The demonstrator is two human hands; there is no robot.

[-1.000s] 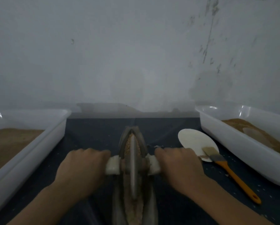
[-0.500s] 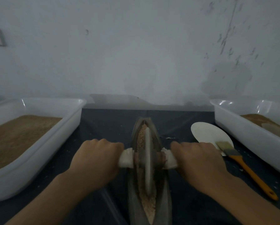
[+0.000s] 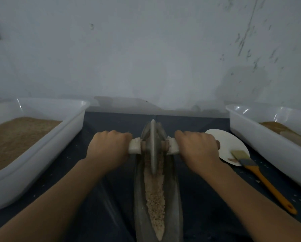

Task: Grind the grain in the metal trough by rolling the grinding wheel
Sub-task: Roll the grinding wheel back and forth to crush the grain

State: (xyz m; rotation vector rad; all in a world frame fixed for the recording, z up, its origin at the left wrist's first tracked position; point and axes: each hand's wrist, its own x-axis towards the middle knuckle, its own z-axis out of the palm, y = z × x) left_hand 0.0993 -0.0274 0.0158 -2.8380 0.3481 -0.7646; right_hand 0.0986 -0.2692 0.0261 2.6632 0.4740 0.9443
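Two hands grip one axle: the left hand [image 3: 108, 149] and right hand [image 3: 197, 147] are each curled round a cloth-wrapped handle end. Between them one grinding wheel [image 3: 153, 145] stands upright in the single metal trough [image 3: 139, 198], near its far end, grain [image 3: 155, 194] trailing nearer. Two white tubs [image 3: 41, 154] [image 3: 268, 142] flank the hands; one brush [image 3: 257, 175] and one paper plate [image 3: 231, 144] lie just right of the right hand on the bench [image 3: 101, 206].
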